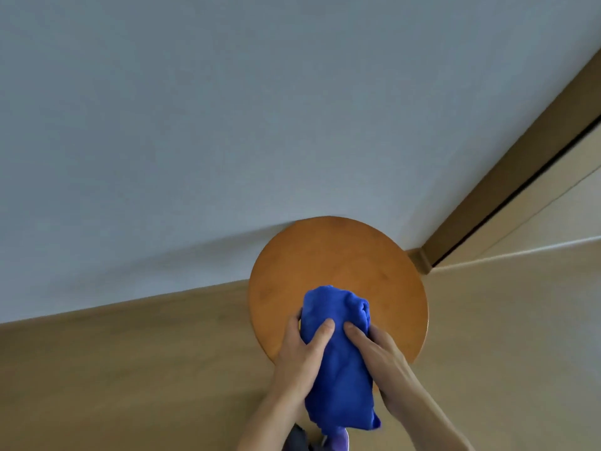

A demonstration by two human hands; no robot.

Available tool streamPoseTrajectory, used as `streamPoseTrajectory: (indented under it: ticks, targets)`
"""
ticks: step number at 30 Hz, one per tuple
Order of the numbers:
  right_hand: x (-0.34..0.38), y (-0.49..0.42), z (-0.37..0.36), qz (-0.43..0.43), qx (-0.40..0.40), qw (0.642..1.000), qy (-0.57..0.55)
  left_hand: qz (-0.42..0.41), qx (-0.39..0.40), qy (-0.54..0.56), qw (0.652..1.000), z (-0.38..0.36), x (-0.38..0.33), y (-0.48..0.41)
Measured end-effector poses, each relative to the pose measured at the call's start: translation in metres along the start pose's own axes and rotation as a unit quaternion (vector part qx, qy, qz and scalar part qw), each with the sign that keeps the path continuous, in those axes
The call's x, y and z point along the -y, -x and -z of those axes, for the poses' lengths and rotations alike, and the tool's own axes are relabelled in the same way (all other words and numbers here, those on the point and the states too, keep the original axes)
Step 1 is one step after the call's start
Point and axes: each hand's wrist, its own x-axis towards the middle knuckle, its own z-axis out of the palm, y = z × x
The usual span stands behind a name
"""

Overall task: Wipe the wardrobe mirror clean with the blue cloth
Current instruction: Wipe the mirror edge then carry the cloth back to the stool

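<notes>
The blue cloth (338, 362) is bunched into a long, crumpled roll and held between both hands, low in the middle of the view. Its upper end lies over the near part of a round orange-brown wooden tabletop (341, 255); whether it touches the wood cannot be told. Its lower end hangs past the wrists, over the floor.

The left hand (300, 349) grips the cloth's left side, thumb laid across the top and fingers curled round the edge. The right hand (380, 359) grips the right side the same way, its thumb close beside the left one.

The tabletop stands against a pale wall (227, 109). Light wood-look floor (130, 369) spreads around it. At right runs a tan door frame (507, 177) with a dark gap along it.
</notes>
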Motion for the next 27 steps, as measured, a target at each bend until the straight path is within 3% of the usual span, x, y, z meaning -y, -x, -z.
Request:
streamPoseTrajectory:
  ticks: [6,13,18,27]
  targets:
    - [0.017,-0.026,-0.029,0.012,0.031,0.996,0.088,-0.005,-0.055,0.043,0.998,0.028,0.005,-0.021]
    - [0.029,-0.054,-0.041,0.044,0.014,0.988,0.145,0.02,-0.056,0.064,0.996,0.038,0.005,-0.06]
    - [0.039,-0.074,-0.038,0.051,0.031,0.99,0.13,0.042,-0.042,0.065,0.996,0.035,0.007,-0.078]
    - [0.025,-0.148,0.012,0.001,0.092,0.993,0.076,0.071,-0.088,0.033,0.993,-0.025,0.026,-0.12]
